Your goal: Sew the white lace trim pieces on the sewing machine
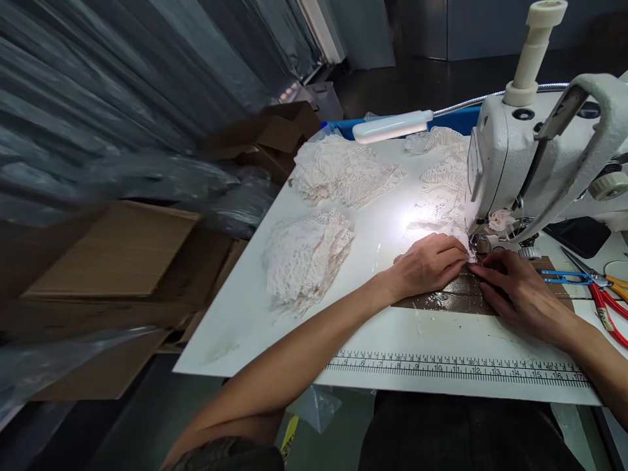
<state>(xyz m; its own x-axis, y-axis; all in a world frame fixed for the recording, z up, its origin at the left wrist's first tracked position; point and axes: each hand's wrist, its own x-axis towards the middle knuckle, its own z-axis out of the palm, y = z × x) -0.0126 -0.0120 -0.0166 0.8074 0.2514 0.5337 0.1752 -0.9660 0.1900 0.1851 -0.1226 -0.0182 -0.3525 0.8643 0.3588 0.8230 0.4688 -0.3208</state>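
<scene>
White lace fabric (439,212) runs over the table to the needle area of a white sewing machine (495,157). My left hand (434,263) lies on its near edge, fingers bent and pressed together on the lace just left of the presser foot (473,243). Close in front of the foot is my right hand (515,284), its thumb and forefinger closed in a pinch at the lace edge. The fingertips of both hands nearly meet there. Brown tape (441,302) covers the table under them. How much lace each hand grips is partly hidden.
Two lace piles (343,170) (309,258) lie on the white table (235,327). A lamp (392,126) lights the needle area. Blue thread snips (566,277), red-handled scissors (601,301) and a black phone-like object (579,234) lie right. Cardboard boxes (112,248) stand left. A ruler strip (456,369) edges the front.
</scene>
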